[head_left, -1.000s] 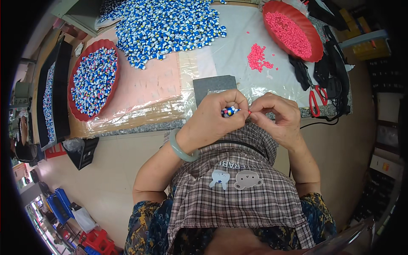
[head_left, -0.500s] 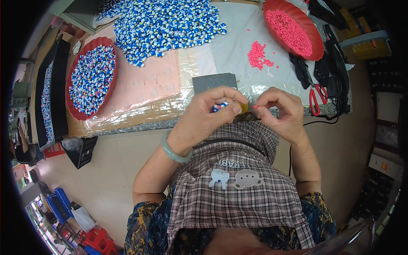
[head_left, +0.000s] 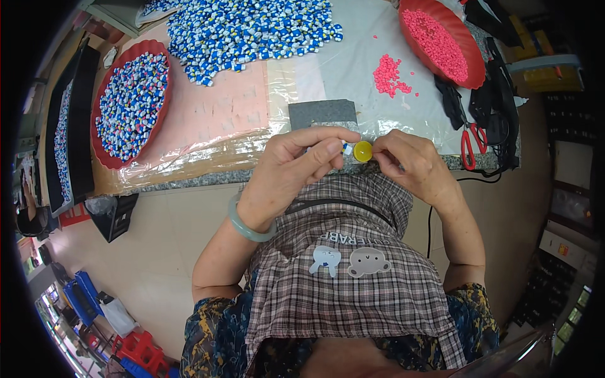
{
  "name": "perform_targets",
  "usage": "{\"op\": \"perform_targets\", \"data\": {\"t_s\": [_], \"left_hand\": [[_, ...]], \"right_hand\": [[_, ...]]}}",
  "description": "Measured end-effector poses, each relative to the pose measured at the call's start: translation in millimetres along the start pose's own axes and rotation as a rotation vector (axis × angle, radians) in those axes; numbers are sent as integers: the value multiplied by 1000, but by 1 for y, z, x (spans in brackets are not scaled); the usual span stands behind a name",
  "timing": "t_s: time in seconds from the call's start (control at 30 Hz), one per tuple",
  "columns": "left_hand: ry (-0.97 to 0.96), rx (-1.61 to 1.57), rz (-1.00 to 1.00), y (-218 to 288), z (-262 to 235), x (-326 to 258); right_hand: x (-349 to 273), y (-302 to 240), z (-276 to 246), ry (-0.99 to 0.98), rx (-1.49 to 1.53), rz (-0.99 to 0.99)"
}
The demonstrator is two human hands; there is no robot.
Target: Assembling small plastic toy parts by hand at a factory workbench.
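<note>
A small assembly workshop, seen from above: a stone-edged worktable covered in clear plastic sheet fills the upper half of the frame. A loose heap of blue-and-white pieces spreads across the top centre, with more filling a red tray at upper left. A red dish of pink beads sits at upper right, red-handled scissors below it. Stacked blue crates stand at lower left.

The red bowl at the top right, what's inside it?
The red bowl is filled with small pink beads, heaped almost to its rim. More pink beads lie loose on the table beside it. The bowl's bottom is covered.
</note>
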State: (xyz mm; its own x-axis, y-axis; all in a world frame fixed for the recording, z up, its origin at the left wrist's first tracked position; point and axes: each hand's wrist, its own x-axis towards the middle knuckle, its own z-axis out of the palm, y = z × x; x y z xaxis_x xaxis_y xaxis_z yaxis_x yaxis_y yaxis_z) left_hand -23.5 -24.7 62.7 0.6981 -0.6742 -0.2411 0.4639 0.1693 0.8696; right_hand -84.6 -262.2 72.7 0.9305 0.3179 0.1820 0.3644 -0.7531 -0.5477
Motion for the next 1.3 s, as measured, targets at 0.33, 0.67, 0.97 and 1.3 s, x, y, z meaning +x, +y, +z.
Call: {"op": "perform_targets", "data": {"t_s": [0.33, 0.67, 0.97, 1.3], "left_hand": [[21, -2, 10, -6, -2, 0], [40, 36, 70, -11, 16, 3], [54, 213, 181, -17, 22, 7], [80, 459, 378, -21, 20, 9]], "right_hand": [[3, -8, 0, -27, -175, -78], [0, -24, 1, 238, 475, 241], [6, -29, 12, 339, 371, 135], [7, -28, 15, 393, 50, -48]]}}
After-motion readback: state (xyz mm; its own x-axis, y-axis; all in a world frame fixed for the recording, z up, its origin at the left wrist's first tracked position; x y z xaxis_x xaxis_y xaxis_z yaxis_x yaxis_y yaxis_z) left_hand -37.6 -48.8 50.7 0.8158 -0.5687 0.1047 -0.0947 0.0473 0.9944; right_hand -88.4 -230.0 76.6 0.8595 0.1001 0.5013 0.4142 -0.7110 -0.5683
